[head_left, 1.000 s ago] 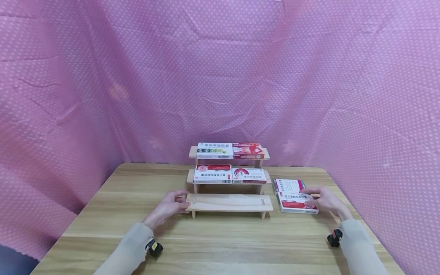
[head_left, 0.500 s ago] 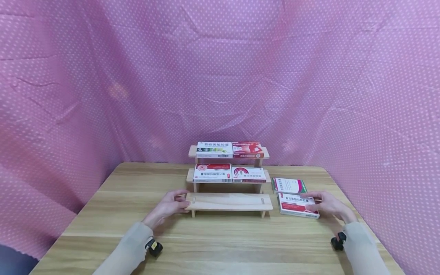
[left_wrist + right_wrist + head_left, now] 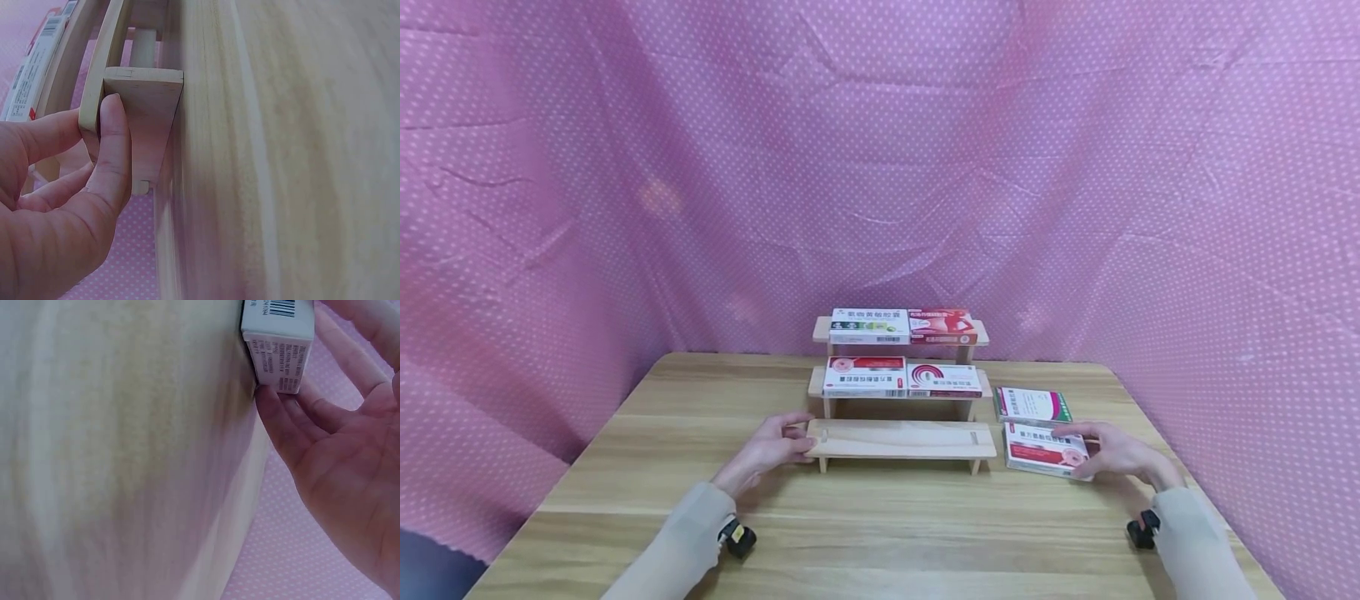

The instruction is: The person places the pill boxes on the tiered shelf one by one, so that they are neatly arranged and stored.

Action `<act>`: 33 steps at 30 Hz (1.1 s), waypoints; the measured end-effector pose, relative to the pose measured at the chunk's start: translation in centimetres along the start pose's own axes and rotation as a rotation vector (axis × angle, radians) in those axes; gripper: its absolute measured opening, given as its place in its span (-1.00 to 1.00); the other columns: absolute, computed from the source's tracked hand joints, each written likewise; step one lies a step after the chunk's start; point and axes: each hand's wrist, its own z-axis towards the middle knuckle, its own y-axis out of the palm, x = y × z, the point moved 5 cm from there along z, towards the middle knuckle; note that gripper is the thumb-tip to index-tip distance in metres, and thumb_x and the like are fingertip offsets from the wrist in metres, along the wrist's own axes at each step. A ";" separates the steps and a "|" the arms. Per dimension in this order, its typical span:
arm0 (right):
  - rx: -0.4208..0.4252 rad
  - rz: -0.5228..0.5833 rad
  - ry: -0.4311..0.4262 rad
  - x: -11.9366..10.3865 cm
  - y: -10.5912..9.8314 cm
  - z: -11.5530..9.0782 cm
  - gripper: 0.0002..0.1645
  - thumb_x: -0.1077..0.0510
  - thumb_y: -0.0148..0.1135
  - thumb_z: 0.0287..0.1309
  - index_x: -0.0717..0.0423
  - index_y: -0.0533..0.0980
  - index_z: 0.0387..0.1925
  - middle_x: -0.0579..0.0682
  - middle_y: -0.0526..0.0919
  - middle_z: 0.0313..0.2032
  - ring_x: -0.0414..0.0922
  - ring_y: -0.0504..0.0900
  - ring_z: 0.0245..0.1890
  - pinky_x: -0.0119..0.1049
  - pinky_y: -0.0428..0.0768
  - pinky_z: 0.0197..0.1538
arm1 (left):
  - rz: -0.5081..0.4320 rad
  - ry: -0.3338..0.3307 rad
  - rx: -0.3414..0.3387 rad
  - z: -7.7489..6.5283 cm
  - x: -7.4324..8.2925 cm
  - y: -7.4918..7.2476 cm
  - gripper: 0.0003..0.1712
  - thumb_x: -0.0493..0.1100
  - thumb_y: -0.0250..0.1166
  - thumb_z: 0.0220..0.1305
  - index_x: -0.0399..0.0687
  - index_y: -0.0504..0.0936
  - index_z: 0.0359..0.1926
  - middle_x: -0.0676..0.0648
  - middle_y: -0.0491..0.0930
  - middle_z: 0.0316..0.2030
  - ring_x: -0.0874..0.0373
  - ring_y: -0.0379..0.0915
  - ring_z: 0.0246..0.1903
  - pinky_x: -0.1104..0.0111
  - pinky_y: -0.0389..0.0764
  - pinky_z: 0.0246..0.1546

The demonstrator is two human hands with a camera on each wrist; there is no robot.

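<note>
On the left, my left hand (image 3: 772,445) pinches the left end of the lowest step of a wooden tiered display stand (image 3: 901,440). In the left wrist view its thumb (image 3: 114,140) lies under the board and other fingers curl over the top. My right hand (image 3: 1116,452) grips the right end of a white and red medicine box (image 3: 1041,452) lying flat on the table. The right wrist view shows the thumb at the lower corner of the box's end (image 3: 279,362); part of the grip is hidden.
A green and white medicine box (image 3: 1030,405) lies just behind the gripped one. Two boxes lie on the middle step, among them a red-topped box (image 3: 865,377). The top step bears a white box (image 3: 868,326) and a red box (image 3: 942,326). A pink dotted cloth (image 3: 880,167) surrounds the table.
The white and red box has slid slightly towards me and turned a little, apart from the green and white box. My right hand moved with it; my left hand stayed in place.
</note>
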 end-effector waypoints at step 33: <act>-0.176 0.429 -0.263 -3.3 -0.3 -1.2 -0.22 0.33 0.29 0.09 0.43 0.26 0.34 -0.09 0.63 0.12 -0.32 0.58 0.09 -0.48 0.58 0.09 | -0.069 -0.003 -0.024 0.1 -0.5 -0.1 -0.29 -0.41 0.20 0.28 -0.40 0.16 0.40 -0.35 0.52 -0.02 0.04 0.62 -0.19 0.15 0.71 -0.02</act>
